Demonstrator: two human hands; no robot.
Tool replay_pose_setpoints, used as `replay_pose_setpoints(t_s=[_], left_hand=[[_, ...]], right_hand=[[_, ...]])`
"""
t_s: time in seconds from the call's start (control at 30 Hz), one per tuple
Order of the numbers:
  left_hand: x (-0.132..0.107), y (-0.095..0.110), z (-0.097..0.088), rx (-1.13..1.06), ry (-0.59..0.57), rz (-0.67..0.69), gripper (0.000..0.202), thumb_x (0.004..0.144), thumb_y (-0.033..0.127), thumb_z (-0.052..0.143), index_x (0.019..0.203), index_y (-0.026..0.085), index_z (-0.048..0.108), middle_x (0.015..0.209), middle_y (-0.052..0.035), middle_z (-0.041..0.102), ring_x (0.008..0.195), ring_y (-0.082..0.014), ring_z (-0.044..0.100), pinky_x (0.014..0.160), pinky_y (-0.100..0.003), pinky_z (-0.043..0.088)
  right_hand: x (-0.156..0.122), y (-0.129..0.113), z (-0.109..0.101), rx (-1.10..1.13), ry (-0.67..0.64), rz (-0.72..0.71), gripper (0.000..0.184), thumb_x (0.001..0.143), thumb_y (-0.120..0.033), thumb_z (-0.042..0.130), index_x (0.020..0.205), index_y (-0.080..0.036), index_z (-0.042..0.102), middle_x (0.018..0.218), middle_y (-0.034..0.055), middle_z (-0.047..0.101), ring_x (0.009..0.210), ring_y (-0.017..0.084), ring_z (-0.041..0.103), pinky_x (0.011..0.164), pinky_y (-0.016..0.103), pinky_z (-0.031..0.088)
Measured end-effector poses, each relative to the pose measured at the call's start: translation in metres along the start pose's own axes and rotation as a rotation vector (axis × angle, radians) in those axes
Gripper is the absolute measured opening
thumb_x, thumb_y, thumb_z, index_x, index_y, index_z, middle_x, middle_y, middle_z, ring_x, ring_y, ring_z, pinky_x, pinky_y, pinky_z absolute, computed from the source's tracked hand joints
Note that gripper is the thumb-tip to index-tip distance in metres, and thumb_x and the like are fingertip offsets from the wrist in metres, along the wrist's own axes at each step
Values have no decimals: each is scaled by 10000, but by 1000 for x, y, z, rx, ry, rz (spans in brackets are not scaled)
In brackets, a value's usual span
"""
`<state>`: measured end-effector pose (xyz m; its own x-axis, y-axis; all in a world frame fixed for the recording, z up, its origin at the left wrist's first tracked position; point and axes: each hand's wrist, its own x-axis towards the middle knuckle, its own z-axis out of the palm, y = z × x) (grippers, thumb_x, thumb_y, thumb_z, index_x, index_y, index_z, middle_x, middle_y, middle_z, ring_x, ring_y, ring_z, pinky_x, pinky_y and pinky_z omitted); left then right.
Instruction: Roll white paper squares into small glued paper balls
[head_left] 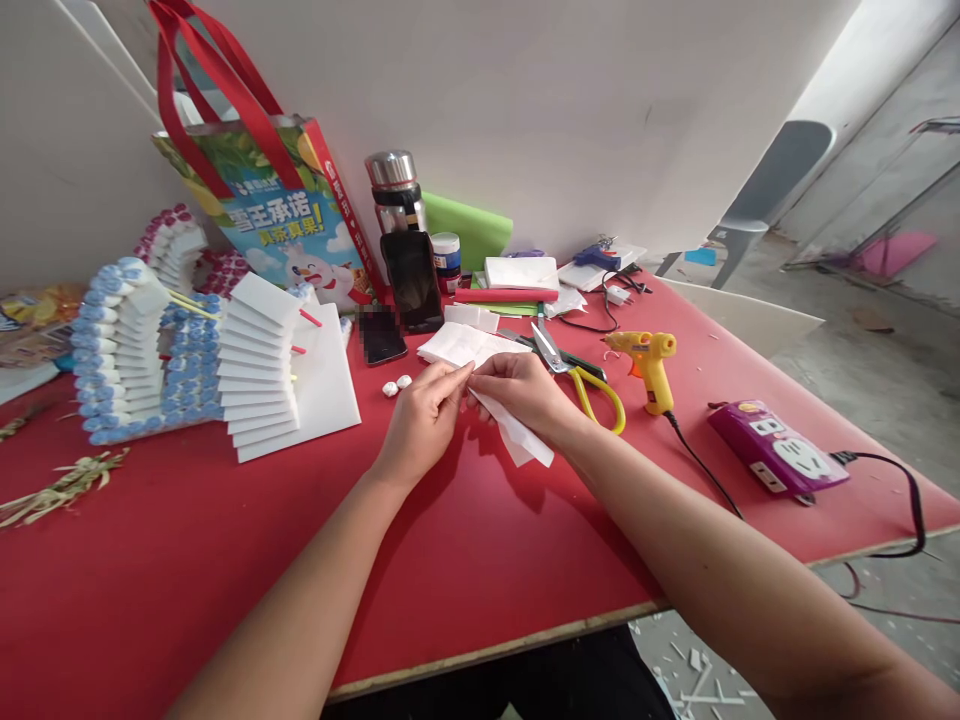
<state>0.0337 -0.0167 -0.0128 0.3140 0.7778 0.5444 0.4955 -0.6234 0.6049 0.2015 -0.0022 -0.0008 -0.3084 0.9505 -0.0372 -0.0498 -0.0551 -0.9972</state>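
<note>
My left hand [424,412] and my right hand [525,388] meet over the middle of the red table [225,540]. Both pinch a thin white paper strip [525,445] whose free end trails down to the right under my right wrist. My left fingertips close on its upper end near a loose pile of white paper pieces [461,345]. Two small white lumps [396,385] lie just left of my left hand. Yellow-handled scissors [581,375] rest right beside my right hand.
A yellow glue gun [651,365] and a purple power strip [776,450] sit at the right. A white-and-blue stepped model [195,350] stands left. A shopping bag [285,215], steel flask [395,190], two phones [411,280] and dried stalks [64,490] are also here.
</note>
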Motion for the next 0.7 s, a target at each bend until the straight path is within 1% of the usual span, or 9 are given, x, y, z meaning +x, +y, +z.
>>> replay_pose_setpoints(t_s=[0.07,0.17,0.23,0.3,0.37,0.43,0.53,0.6,0.7], left_hand=[[-1,1,0,-25,36,-84,278,980,255,514,1140,195,734,848,-42,677,745,-144,623,701,-264,488],[-2,3,0,-6,80,-207,222,939,308,588,1002,185,762,827,-38,725,733,-157,643,720,-278,490],[-2,4,0,6,73,-276,217,925,335,603,926,184,759,734,-21,712,634,-147,614,692,-284,482],[-2,4,0,36,75,-309,210,919,334,607,861,181,740,667,-7,685,565,-133,574,662,-283,465],[-2,4,1,115,104,-254,197,918,302,603,812,175,709,679,-12,680,586,-136,578,650,-279,445],[-2,5,2,251,126,-125,206,931,266,576,778,169,675,717,-28,677,636,-148,591,642,-282,417],[-1,4,1,450,86,56,253,968,245,510,775,164,651,736,-48,661,656,-157,588,620,-289,385],[-1,3,-1,490,52,132,254,985,240,481,828,160,663,773,-62,670,670,-159,599,617,-284,396],[0,-1,-2,452,39,196,232,993,222,463,972,148,682,843,-77,694,729,-167,637,640,-277,438]], right_hand=[[1,3,0,-119,31,-35,91,783,-237,608,715,-177,596,684,22,689,516,135,603,511,257,477],[2,6,0,-389,108,-134,116,785,-241,581,685,-185,605,671,11,673,531,121,571,512,241,420],[1,6,0,-530,149,-175,134,784,-249,578,668,-186,598,662,7,659,558,120,560,518,233,388],[-1,3,1,-601,170,-186,141,780,-251,583,656,-186,579,643,4,643,573,121,552,527,230,371],[-2,1,3,-600,176,-179,160,780,-255,584,637,-186,564,609,1,625,564,120,538,529,232,366],[-2,0,4,-542,165,-170,179,776,-252,583,610,-184,574,573,0,612,547,119,529,531,237,377],[-2,1,3,-385,104,-141,179,761,-236,586,594,-177,611,552,10,621,514,121,529,515,243,397],[-1,1,0,-278,57,-90,164,759,-246,599,617,-173,637,576,21,653,482,121,529,481,245,399],[-1,-1,-3,-177,35,-30,159,769,-276,622,654,-172,655,632,38,695,460,122,539,447,245,405]])
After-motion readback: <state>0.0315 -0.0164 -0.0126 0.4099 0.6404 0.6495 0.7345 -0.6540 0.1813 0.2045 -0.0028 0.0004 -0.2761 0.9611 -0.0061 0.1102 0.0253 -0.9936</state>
